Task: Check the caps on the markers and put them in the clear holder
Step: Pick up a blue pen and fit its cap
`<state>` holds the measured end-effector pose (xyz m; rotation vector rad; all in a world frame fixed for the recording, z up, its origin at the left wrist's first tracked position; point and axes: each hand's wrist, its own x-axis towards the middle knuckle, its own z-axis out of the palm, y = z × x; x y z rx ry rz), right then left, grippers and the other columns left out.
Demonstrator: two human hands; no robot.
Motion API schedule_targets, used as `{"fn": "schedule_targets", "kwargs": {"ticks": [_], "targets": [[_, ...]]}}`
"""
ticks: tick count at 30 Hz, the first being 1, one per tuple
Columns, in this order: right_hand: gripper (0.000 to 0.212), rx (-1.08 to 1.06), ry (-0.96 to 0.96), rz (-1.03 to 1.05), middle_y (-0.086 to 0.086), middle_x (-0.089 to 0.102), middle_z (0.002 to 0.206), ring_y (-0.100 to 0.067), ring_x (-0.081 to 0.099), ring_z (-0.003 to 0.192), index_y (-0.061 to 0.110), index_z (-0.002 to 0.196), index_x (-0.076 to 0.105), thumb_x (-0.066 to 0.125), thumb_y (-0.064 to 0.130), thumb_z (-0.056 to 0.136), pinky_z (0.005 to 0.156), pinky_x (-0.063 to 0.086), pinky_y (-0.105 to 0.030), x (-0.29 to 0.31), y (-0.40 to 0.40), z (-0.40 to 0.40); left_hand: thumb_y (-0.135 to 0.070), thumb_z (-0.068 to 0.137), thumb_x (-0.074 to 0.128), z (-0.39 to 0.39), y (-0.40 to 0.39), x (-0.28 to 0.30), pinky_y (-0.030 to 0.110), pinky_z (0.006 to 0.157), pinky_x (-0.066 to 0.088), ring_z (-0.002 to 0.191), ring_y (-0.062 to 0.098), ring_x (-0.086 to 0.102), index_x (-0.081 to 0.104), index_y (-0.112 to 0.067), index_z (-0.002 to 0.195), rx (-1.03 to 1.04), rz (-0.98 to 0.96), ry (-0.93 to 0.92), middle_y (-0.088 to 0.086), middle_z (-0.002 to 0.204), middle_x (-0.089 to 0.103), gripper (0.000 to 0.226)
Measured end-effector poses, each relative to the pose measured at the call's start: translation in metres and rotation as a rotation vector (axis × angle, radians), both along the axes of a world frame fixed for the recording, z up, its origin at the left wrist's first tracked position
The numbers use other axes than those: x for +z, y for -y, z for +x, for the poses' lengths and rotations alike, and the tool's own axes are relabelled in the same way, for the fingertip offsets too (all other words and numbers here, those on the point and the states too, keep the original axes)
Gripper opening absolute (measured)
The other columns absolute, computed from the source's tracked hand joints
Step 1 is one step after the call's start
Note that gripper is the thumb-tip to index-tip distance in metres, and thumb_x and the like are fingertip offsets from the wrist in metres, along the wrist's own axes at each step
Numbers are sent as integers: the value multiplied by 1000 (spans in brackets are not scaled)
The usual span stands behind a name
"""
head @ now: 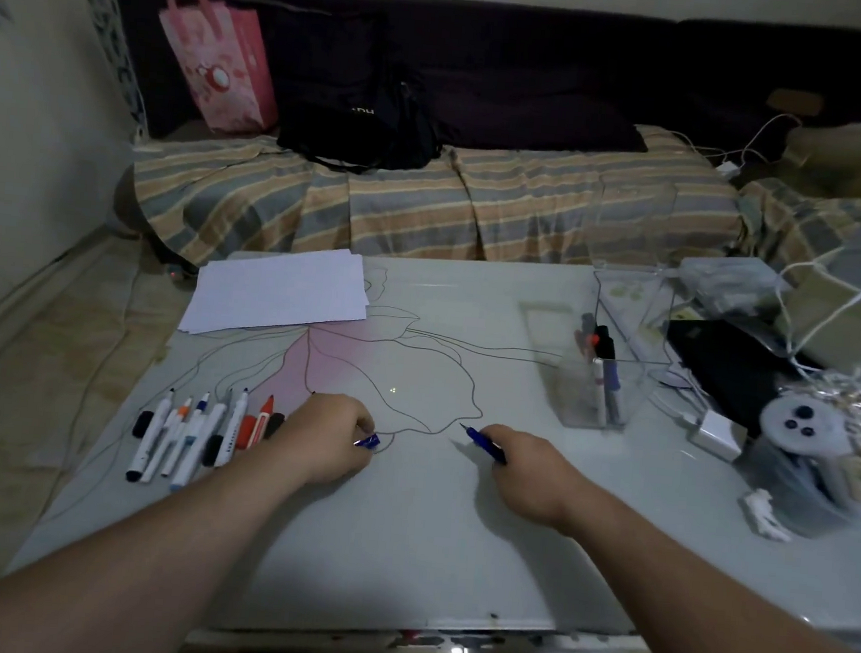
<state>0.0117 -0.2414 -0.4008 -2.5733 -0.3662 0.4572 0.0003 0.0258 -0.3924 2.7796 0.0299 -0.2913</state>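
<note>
My right hand (522, 470) grips a blue marker (481, 441) whose bare tip points up and left. A blue cap (368, 441) pokes out of my closed left hand (330, 434). The two hands are apart, low over the glass table (425, 558). Several markers (193, 428) with black, orange, blue and red caps lie in a row left of my left hand. The clear holder (601, 391) stands at the right with a few markers upright inside it.
A stack of white paper (282, 291) lies at the table's far left. At the right edge sit a taller clear box (631, 301), a black case (724, 365), a white charger (716, 431), cables and clutter. A striped couch (428, 202) with bags runs behind.
</note>
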Motion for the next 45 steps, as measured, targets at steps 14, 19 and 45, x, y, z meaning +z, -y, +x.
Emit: {"fn": "schedule_targets", "kwargs": {"ticks": [14, 19, 45], "targets": [[19, 55, 404, 94, 10, 53, 84, -8, 55, 85, 46, 109, 68, 54, 47, 96, 76, 50, -34, 24, 0, -3, -5, 79, 83, 0, 34, 12, 8, 81, 48, 83, -6, 71, 79, -32, 91, 13, -578, 91, -20, 86, 77, 30], [21, 78, 443, 52, 10, 52, 83, -12, 56, 85, 47, 112, 67, 53, 50, 97, 73, 52, -36, 26, -3, -5, -17, 83, 82, -2, 38, 18, 4, 77, 43, 89, -10, 66, 79, -36, 100, -39, -527, 144, -21, 93, 76, 26], [18, 245, 765, 127, 1, 60, 82, -27, 59, 73, 17, 94, 69, 65, 34, 88, 58, 49, -40, 36, -13, -5, -24, 98, 53, -15, 57, 41, 33, 62, 35, 60, 13, 41, 53, -26, 82, -75, -696, 155, -14, 60, 51, 16]]}}
